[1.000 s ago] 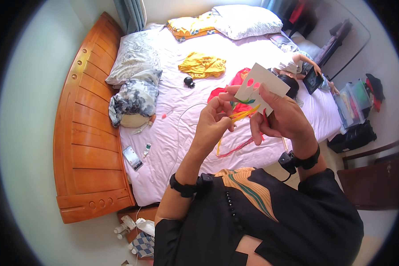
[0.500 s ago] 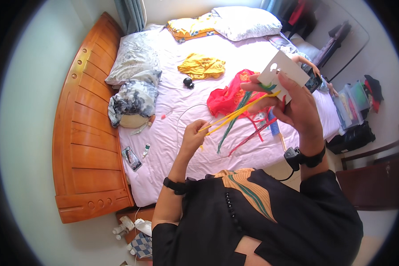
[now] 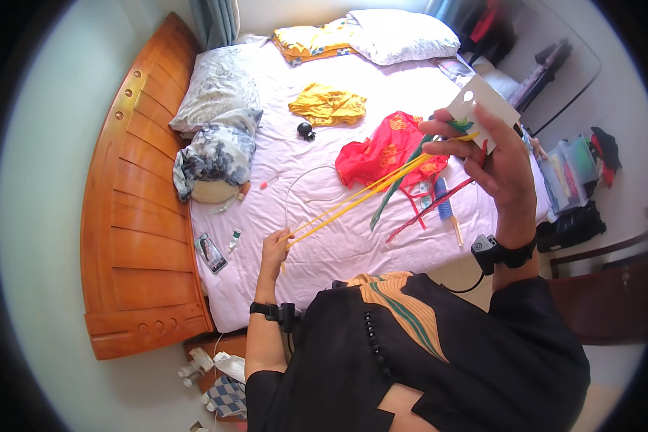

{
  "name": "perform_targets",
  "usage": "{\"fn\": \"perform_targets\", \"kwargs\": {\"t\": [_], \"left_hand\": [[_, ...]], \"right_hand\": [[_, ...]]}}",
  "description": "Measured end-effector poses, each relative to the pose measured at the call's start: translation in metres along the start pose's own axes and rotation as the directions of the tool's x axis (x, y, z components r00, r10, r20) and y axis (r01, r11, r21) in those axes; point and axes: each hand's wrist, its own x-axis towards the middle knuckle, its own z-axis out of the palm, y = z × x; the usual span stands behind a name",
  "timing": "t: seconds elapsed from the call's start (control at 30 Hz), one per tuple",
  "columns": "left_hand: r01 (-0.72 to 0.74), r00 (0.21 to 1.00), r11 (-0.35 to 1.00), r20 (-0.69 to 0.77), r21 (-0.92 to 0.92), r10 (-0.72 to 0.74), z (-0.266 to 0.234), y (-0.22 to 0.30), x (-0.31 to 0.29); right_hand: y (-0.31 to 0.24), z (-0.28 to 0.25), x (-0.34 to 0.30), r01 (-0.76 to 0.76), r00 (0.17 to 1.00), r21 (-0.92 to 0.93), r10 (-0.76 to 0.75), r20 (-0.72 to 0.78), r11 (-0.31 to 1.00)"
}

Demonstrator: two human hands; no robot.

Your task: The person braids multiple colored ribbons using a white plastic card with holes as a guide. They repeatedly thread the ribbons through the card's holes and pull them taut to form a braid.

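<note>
A white card [image 3: 510, 109] with a cut-out hole is gripped by my right hand [image 3: 502, 169], raised at the right above the bed. Green thread [image 3: 391, 199] and red thread [image 3: 430, 207] hang from the card past my fingers. Yellow thread [image 3: 360, 196] stretches taut from the card down to the left. Its far end is pinched by my left hand [image 3: 274, 252], with a short tail dangling below. A red cloth [image 3: 374, 160] with yellow print lies on the bed behind the threads.
On the pink-white bed sheet [image 3: 281, 155] lie a yellow cloth [image 3: 329, 104], a black round object [image 3: 306, 131], a blue brush-like object [image 3: 443, 199], a phone [image 3: 211, 253] and a small tube [image 3: 235, 240]. The wooden headboard [image 3: 140, 216] stands at the left.
My left hand has moved left and down, drawing the yellow thread longer and tighter. My right hand has shifted slightly right and down with the card; the green and red threads moved along.
</note>
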Motion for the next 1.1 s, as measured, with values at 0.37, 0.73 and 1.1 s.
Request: {"fn": "perform_targets", "kwargs": {"t": [0.37, 0.73, 1.1], "left_hand": [[0.287, 0.894, 0.958, -0.363, 0.018, -0.261, -0.072, -0.114, 0.003], [-0.047, 0.969, 0.456, 0.07, -0.889, 0.237, 0.014, 0.123, -0.079], [-0.266, 0.905, 0.29, -0.135, -0.919, 0.403, -0.034, 0.176, -0.178]], "right_hand": [[-0.015, 0.001, 0.0, 0.045, 0.998, 0.024, -0.046, 0.042, 0.999], [0.006, -0.024, -0.024, 0.085, 0.991, -0.021, -0.087, -0.104, 0.996], [0.042, -0.098, -0.083, 0.152, 0.891, 0.03, -0.123, -0.437, 0.988]]}}
